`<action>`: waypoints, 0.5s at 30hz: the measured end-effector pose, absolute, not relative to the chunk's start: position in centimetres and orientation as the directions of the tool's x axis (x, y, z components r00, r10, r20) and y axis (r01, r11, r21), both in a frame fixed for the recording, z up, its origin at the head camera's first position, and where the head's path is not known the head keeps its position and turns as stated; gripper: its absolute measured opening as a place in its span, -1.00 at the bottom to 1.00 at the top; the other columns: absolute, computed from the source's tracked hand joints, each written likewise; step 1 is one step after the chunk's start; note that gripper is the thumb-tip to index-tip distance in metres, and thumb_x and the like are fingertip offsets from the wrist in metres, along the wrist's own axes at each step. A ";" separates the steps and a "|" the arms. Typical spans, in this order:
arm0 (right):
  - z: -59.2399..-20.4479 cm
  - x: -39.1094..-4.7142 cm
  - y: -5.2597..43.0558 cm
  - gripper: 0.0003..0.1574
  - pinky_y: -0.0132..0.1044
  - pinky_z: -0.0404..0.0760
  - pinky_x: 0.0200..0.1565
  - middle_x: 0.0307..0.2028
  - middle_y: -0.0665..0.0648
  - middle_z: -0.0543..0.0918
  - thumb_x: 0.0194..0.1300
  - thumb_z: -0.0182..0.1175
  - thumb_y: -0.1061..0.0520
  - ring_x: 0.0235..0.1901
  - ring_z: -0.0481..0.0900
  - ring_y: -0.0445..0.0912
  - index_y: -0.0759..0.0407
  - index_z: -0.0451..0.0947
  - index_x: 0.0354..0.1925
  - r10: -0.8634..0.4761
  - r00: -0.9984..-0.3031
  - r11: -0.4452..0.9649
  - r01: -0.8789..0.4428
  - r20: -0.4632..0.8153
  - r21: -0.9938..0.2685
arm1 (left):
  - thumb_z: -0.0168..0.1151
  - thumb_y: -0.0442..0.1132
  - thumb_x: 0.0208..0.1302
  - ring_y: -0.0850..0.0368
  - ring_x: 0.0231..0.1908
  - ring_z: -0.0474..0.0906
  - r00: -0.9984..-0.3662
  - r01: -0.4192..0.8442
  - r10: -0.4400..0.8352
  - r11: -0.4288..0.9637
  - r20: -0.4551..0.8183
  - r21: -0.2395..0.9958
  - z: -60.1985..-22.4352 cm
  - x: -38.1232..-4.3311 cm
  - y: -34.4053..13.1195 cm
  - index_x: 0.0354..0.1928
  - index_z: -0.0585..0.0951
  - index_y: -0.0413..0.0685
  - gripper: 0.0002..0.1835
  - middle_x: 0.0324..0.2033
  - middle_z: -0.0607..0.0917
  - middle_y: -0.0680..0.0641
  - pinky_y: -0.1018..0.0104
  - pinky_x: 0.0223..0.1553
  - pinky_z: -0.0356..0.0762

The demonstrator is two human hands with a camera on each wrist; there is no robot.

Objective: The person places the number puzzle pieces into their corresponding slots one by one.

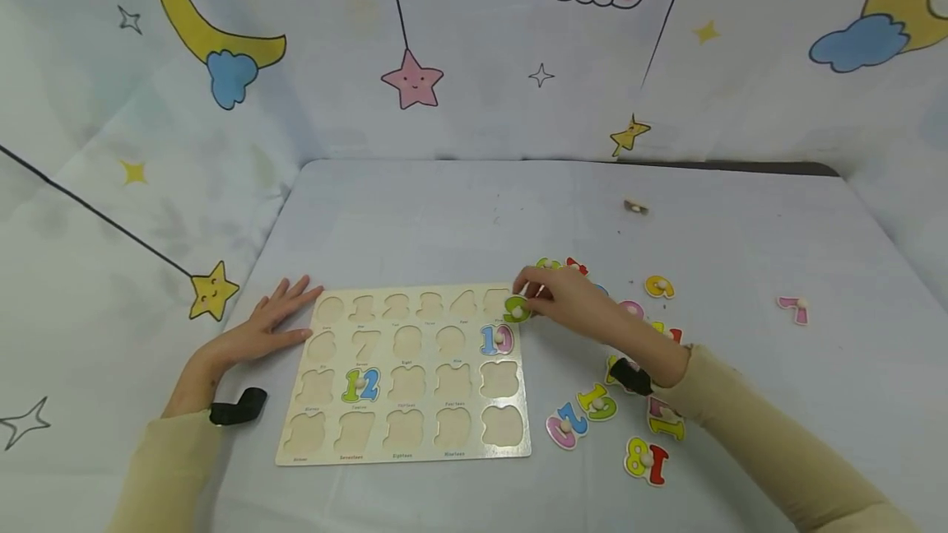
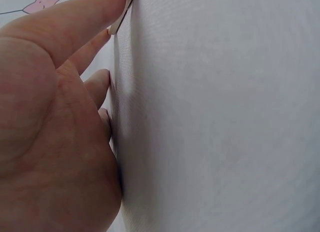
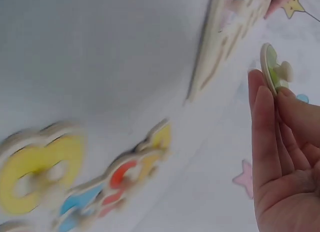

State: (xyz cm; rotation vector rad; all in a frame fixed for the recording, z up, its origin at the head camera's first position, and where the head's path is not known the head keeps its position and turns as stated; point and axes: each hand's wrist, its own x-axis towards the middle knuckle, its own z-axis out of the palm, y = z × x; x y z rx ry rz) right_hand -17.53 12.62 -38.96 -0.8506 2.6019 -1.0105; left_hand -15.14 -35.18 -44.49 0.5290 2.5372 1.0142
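Note:
A pale wooden number puzzle board (image 1: 415,461) lies on the table between the hands, with rows of shallow recesses. Two pieces sit in it, a green-and-blue 12 piece (image 1: 360,385) and a blue-and-pink 10 piece (image 1: 497,340). My right hand (image 1: 566,298) pinches a green number piece (image 1: 517,308) between thumb and fingers, over the board's upper right corner. In the right wrist view, the green piece (image 3: 271,66) is held on edge, its round knob showing. With fingers spread, my left hand (image 1: 270,327) touches the board's left edge.
Right of the board lie several loose number pieces, among them an 18 piece (image 1: 647,461) and a pink-and-blue piece (image 1: 567,426). Farther off are a pink 7 piece (image 1: 794,310), an orange piece (image 1: 659,286) and a small piece on its side (image 1: 635,206).

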 end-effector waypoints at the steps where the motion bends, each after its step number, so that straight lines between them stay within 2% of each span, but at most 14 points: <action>1: -38.9 -17.8 12.0 -0.83 -0.34 0.56 -0.39 -0.42 -0.08 0.59 0.24 0.23 0.28 -0.45 0.59 -0.16 0.08 0.54 -0.19 -0.597 -0.802 0.581 -0.436 0.005 -0.687 | 0.18 -0.12 0.31 -0.18 0.34 -0.59 -0.866 0.205 0.463 0.672 -0.187 0.712 -44.5 -15.1 -35.2 0.45 0.07 0.01 -0.25 0.42 -0.23 -0.23 -0.25 0.18 -0.63; 7: -39.4 -18.9 8.5 -0.83 -0.36 0.56 -0.44 -0.44 -0.07 0.60 0.23 0.23 0.28 -0.48 0.61 -0.11 0.09 0.59 -0.20 -0.636 -0.771 0.518 -0.447 0.021 -0.729 | 0.19 -0.17 0.29 -0.20 0.34 -0.57 -0.868 0.204 0.461 0.669 -0.184 0.715 -44.2 -15.0 -35.0 0.45 0.09 -0.03 -0.25 0.42 -0.21 -0.25 -0.27 0.17 -0.60; 15: -40.2 -18.8 5.4 -0.81 -0.44 0.56 -0.41 -0.43 -0.05 0.58 0.25 0.20 0.32 -0.47 0.58 -0.19 0.16 0.62 -0.17 -0.665 -0.746 0.507 -0.415 -0.036 -0.755 | 0.19 -0.17 0.30 -0.20 0.35 -0.56 -0.869 0.205 0.460 0.673 -0.185 0.710 -44.1 -15.0 -35.0 0.45 0.10 -0.03 -0.26 0.42 -0.20 -0.24 -0.27 0.18 -0.59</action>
